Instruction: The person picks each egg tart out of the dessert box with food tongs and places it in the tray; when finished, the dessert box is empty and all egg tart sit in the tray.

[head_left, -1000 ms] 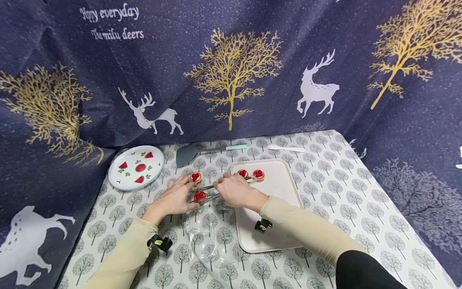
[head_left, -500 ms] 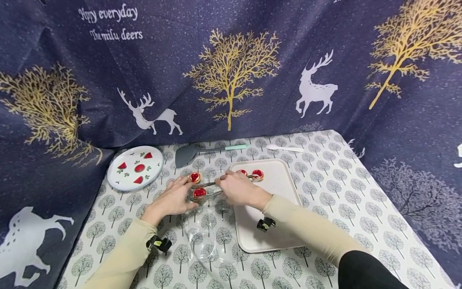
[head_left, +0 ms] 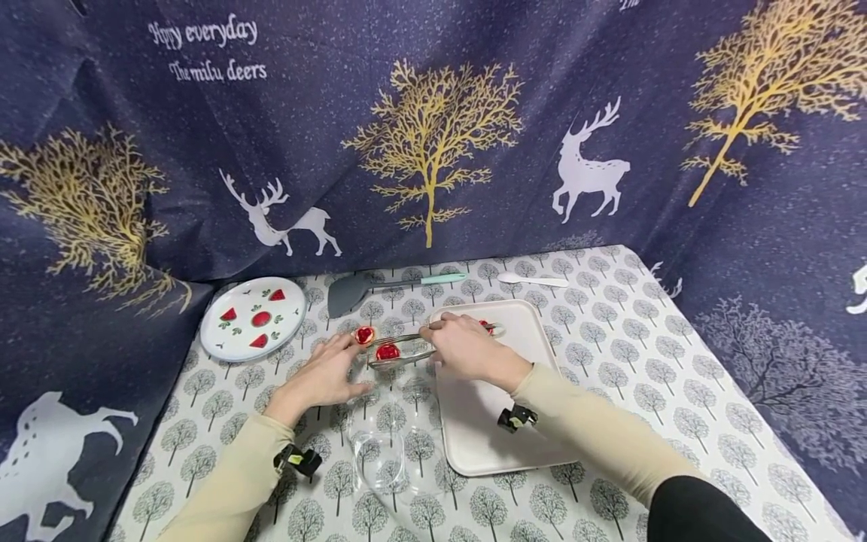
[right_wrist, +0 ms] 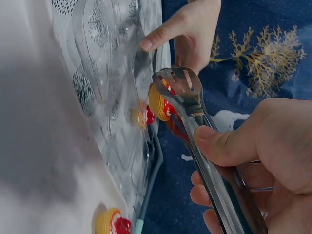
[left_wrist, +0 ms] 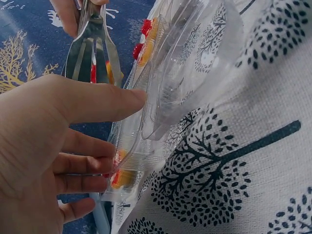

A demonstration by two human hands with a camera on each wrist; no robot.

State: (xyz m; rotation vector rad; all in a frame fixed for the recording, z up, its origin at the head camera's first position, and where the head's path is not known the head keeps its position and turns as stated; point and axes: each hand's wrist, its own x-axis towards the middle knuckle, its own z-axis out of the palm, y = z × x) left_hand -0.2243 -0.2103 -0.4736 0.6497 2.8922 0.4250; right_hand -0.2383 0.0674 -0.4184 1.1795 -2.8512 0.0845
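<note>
My right hand (head_left: 467, 346) grips metal tongs (right_wrist: 222, 195) over the tray's left edge. Between their slotted ends is a small tart (head_left: 387, 351) with a red top and yellow base, lifted above a clear plastic container (head_left: 379, 459). At the container's left edge my left hand (head_left: 321, 376) has thumb and fingers spread, touching the plastic (left_wrist: 156, 112). Another tart (head_left: 364, 335) sits in the container by my left fingertips. On the pale tray (head_left: 501, 429), one tart (right_wrist: 113, 222) shows; in the head view the tongs and right hand partly cover that area.
Behind the hands lies a grey spatula (head_left: 348, 293) with a mint handle. A white spoon-like utensil (head_left: 531, 280) rests at the back right. The plate (head_left: 252, 320) with watermelon pictures stands at the back left. A dark printed curtain (head_left: 433, 150) hangs behind the tree-patterned tablecloth.
The right hand and tongs have moved right and slightly away, raising the tart out of the container. The left hand has stayed at the container's edge.
</note>
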